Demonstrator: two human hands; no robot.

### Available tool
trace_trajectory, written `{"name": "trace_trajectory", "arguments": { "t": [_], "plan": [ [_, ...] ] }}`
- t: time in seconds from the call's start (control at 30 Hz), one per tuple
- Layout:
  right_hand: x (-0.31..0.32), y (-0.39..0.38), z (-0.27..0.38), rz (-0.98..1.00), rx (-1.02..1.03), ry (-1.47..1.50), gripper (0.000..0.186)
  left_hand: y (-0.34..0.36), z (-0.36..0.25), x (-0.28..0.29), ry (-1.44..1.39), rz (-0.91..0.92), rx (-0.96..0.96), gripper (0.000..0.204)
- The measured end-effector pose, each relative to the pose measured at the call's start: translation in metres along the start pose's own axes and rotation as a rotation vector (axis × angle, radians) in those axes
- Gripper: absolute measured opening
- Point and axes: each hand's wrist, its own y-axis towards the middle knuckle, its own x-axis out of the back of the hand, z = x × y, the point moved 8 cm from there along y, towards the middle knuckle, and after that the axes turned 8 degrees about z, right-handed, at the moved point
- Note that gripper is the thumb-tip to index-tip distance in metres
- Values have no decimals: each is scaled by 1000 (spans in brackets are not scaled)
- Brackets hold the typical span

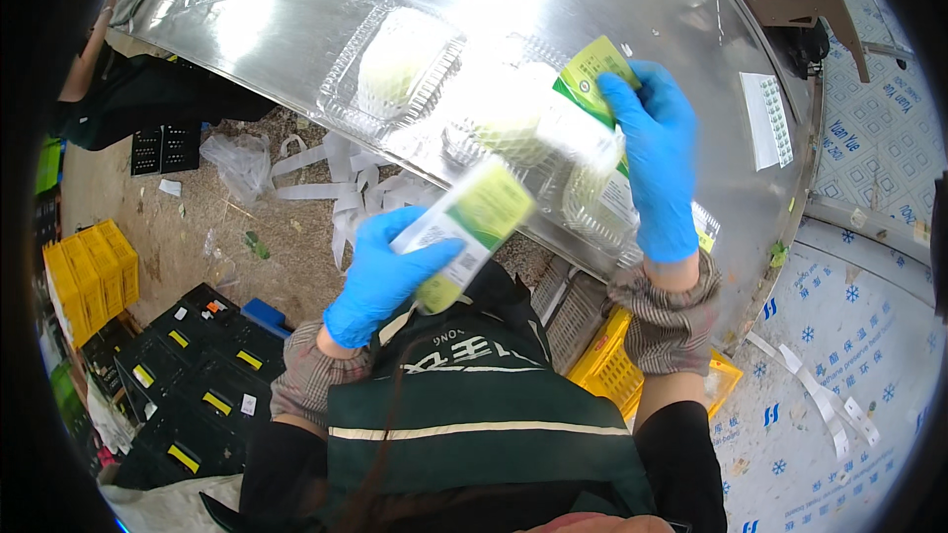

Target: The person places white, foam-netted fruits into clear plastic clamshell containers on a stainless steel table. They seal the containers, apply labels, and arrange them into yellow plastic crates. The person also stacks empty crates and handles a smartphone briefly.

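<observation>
My left hand (383, 274), in a blue glove, is closed around green-and-white printed label cards (482, 215), slightly blurred; I cannot tell how many are in the bundle. Between the fingers and thumb of my blue-gloved right hand (660, 153) is a single green-and-white label (591, 84), held over the packs on the metal table. Below it lies a clear plastic box (509, 133) with a pale green vegetable inside. Another such box (395, 64) sits farther left. A third pack (594, 202), partly hidden under my right hand, bears a green-and-white label.
The shiny metal table (652, 0) ends just in front of me. A white sheet of small stickers (765, 120) lies at its right. Black crates (197, 375) and yellow crates (94, 276) stand on the floor at left. Another person's arm (89, 54) shows at far left.
</observation>
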Motion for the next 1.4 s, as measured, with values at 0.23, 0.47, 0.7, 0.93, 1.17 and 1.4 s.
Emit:
{"name": "trace_trajectory", "arguments": {
  "t": [0.23,0.47,0.7,0.93,1.17,1.4],
  "plan": [
    [-34,10,-14,-70,133,-575,52,4,-25,42,-186,-6,-179,45],
    [-129,-30,7,433,-228,-80,22,22,-34,66,-221,-161,-219,11],
    [-146,45,22,163,-78,54,25,-18,-24,131,69,-54,-38,34],
    [-178,58,14,133,172,-752,40,-38,-3,226,-99,-226,-142,30],
    [-253,53,8,496,700,-969,38,74,-61,191,-144,37,-162,43],
    [-167,39,-5,398,542,-942,39,111,-40,95,-100,343,12,47]
  ]
}}
